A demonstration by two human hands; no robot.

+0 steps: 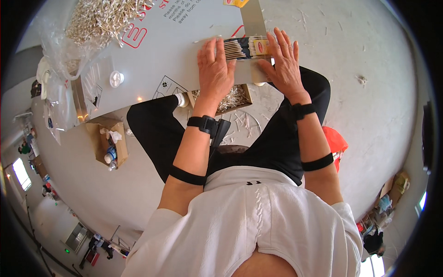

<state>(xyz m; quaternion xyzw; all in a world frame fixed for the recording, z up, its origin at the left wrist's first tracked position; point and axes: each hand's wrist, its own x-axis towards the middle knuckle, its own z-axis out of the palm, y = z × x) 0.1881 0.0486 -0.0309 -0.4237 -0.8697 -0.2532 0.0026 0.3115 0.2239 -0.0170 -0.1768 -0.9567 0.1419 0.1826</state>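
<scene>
A row of cotton swabs (234, 49) lies side by side on a dark strip near the table's right end. At the right of the row is a small yellow and red package (259, 46), with white swab tips showing along its edge. My left hand (215, 69) rests with its fingers stretched out at the left end of the row. My right hand (285, 67) lies at the package's right end, fingers extended and thumb apart. Its fingers cover the package's far edge. One loose swab tip shows just beyond my left fingertips.
A large heap of swabs (104, 21) in clear plastic fills the table's far left. A small white round container (116, 78) stands nearer. Below the table edge, a cardboard box (249, 94) holds swabs; another carton (121, 147) holds bottles. Loose swabs litter the floor. A red bag (336, 141) lies right.
</scene>
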